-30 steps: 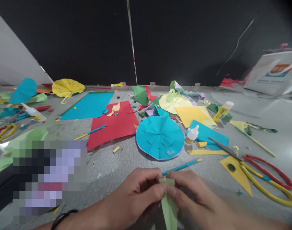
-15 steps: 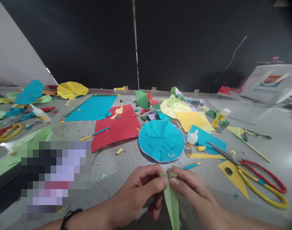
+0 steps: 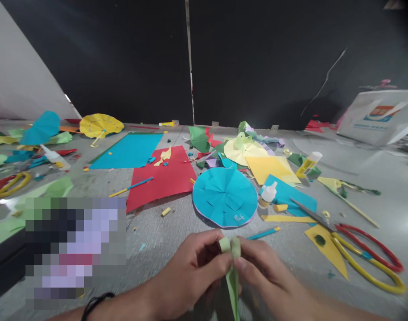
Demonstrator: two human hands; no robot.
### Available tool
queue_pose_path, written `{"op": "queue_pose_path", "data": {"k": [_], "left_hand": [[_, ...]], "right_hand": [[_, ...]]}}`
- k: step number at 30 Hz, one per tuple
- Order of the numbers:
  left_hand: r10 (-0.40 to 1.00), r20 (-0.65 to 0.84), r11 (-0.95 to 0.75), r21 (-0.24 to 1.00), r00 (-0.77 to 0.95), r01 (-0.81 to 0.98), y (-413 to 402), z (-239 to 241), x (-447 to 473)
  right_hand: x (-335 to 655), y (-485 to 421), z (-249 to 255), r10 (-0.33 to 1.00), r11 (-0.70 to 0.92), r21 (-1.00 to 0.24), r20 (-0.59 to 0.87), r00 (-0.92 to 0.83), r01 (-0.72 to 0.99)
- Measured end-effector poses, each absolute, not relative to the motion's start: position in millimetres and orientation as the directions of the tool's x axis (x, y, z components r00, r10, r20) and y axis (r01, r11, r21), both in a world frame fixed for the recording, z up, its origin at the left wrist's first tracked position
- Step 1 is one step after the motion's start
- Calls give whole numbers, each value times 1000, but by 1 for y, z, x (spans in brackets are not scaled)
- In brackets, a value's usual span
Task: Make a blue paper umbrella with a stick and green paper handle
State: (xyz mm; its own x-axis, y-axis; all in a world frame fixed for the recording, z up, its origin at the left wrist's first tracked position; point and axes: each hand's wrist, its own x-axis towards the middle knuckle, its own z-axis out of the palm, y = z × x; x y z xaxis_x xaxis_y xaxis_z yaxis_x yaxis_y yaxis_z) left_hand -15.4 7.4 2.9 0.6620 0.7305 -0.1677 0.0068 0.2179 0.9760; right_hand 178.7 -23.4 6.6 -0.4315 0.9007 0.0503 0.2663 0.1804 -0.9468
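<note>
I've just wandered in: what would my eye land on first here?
Probably the round blue paper near the middle, just beyond the left hand and right hand. At the bottom centre, those hands pinch a pale green paper between them. Over on the right lie big scissors with one red and one yellow handle.

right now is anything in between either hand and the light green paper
Nothing visible is: the left hand and the right hand both pinch the light green paper directly. The blue paper disc lies beyond the hands, not between.
</note>
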Motion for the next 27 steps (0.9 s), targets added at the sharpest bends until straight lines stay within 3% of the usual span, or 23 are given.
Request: {"op": "queue_pose_path", "data": {"k": [8,13,17,21,27], "left_hand": [[674,-224,315,949,704,1,13,1,-15],[710,-192,362,925,677,-118,8,-5,-15],[718,-183,386,908,672,-165,5,-5,-13],[753,-180,335,933,633,-134,5,0,-12],[803,-159,247,966,575,-77,6,5,-10]], "right_hand": [[186,-27,-6,931,150,-931,20,-364,333],[188,-30,-9,963,89,-963,18,-268,256],[180,-27,1,877,-12,-1000,-7,-480,-7],[175,-22,11,908,52,-999,42,-417,12],[174,-17,10,852,162,-986,113,-512,51]]}}
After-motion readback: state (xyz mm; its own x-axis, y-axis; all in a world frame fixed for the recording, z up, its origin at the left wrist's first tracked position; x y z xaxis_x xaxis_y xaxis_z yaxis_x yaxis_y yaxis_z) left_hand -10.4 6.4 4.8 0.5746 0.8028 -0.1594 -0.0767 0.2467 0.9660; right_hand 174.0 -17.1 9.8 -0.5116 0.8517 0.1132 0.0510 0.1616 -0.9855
